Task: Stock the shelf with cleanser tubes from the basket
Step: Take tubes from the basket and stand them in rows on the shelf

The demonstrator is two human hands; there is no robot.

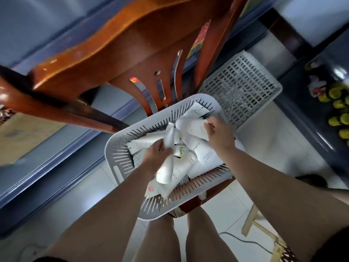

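This looks like a small shop, seen from above in a narrow aisle with a pale tiled floor (294, 148). A long blue-grey shelf edge (62, 154) runs along the left side, like the base of a display unit. On the right, a dark shelf (321, 114) holds rows of small green and yellow goods (338, 110), too blurred to identify. A grey slotted basket (120, 152) is full of many identical white cleanser tubes (204, 152), which suggests stock for sale. It rests on a wooden chair (117, 46). An empty white mesh crate (243, 87) lies beside it, and a cardboard box (20, 135) sits at the left
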